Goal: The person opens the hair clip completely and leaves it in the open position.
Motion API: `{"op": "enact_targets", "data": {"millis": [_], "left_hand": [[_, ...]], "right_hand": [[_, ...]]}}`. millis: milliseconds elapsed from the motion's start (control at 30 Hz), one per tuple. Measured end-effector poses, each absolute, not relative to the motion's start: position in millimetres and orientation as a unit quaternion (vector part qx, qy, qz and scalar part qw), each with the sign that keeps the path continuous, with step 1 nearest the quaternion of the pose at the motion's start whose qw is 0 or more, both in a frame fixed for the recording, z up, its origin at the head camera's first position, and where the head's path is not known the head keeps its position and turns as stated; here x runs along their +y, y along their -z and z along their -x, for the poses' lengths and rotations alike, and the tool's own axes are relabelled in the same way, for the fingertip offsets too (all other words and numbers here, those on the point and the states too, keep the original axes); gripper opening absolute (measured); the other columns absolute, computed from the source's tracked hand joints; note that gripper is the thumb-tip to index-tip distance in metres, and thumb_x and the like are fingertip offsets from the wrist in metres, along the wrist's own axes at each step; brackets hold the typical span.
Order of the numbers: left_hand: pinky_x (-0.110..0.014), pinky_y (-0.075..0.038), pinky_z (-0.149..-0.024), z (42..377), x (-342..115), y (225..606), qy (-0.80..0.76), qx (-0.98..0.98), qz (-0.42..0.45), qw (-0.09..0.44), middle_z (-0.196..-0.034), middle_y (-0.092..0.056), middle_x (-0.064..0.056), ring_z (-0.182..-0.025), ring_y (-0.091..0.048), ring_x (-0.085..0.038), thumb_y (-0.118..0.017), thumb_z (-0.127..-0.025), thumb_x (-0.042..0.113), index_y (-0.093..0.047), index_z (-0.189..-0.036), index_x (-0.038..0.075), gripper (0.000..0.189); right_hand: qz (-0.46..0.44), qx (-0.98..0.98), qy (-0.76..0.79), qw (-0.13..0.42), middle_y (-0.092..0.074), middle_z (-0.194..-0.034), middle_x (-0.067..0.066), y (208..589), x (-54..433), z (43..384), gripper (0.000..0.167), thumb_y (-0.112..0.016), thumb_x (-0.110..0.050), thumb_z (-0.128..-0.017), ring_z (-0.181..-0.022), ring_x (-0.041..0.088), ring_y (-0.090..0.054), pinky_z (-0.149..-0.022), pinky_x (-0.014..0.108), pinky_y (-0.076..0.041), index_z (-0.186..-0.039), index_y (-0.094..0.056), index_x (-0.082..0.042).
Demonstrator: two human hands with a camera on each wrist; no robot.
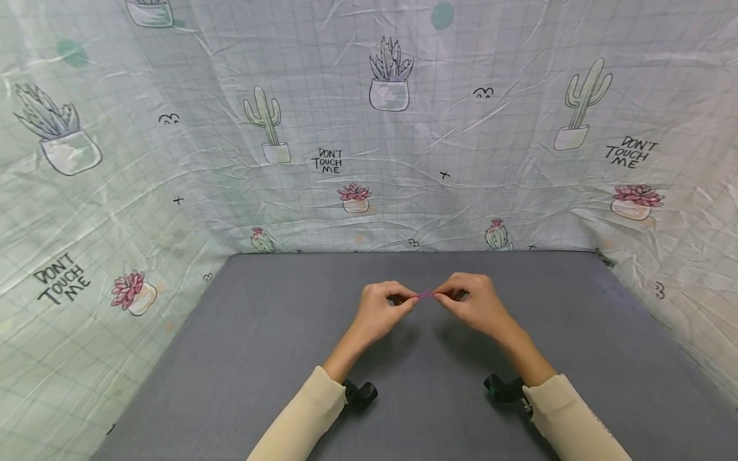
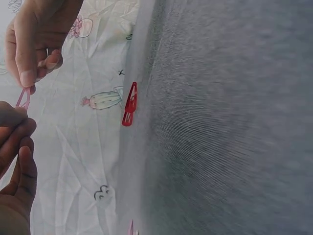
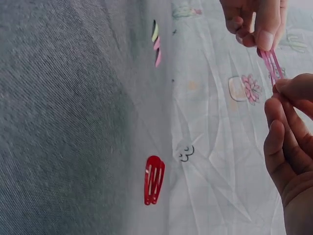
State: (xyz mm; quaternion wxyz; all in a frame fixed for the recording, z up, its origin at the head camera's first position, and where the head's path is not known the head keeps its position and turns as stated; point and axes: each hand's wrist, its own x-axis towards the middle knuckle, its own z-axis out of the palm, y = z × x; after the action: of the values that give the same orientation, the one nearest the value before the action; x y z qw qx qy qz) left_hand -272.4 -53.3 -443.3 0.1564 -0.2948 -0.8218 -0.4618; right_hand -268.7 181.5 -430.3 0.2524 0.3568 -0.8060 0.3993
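Above the grey table, a pink snap hair clip is stretched between two hands. My left hand pinches one end between thumb and fingertips, and my right hand pinches the other. In the left wrist view the pink snap hair clip shows as a narrow loop, with the left hand below it and the right hand above. From the right wrist view, the clip runs from the left hand to the right hand. The fingertips cover both clip ends.
Red snap hair clips lie on the grey table, overlapping. Farther left are yellow-green and pink clips. A cactus-print cloth hangs behind and beside the table. Black wrist cameras sit under the cream sleeves.
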Motion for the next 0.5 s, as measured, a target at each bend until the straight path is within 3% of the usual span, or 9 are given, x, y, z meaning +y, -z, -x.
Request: {"op": "enact_targets", "data": {"millis": [300, 500], "left_hand": [[-0.02, -0.055, -0.065, 296, -26, 436, 0.477, -0.828, 0.28, 0.092, -0.083, -0.079, -0.001, -0.069, -0.067, -0.001, -0.079, -0.089, 0.013, -0.084, -0.088, 0.012, 0.005], [-0.018, -0.05, -0.061, 309, -7, 446, 0.439, -0.854, 0.276, 0.045, -0.08, -0.078, 0.002, -0.065, -0.061, 0.0, -0.079, -0.088, 0.014, -0.084, -0.085, 0.013, 0.006]], "right_hand": [[-0.315, -0.832, -0.38, 0.253, -0.073, -0.076, 0.001, 433, 206, 274, 0.007, -0.081, 0.002, -0.083, -0.062, 0.004, -0.062, -0.056, 0.024, -0.053, -0.085, -0.081, -0.005], [-0.26, -0.879, -0.352, 0.189, -0.075, -0.078, 0.003, 441, 222, 275, 0.004, -0.08, -0.002, -0.085, -0.061, 0.002, -0.058, -0.055, 0.023, -0.049, -0.085, -0.082, -0.005]]}}
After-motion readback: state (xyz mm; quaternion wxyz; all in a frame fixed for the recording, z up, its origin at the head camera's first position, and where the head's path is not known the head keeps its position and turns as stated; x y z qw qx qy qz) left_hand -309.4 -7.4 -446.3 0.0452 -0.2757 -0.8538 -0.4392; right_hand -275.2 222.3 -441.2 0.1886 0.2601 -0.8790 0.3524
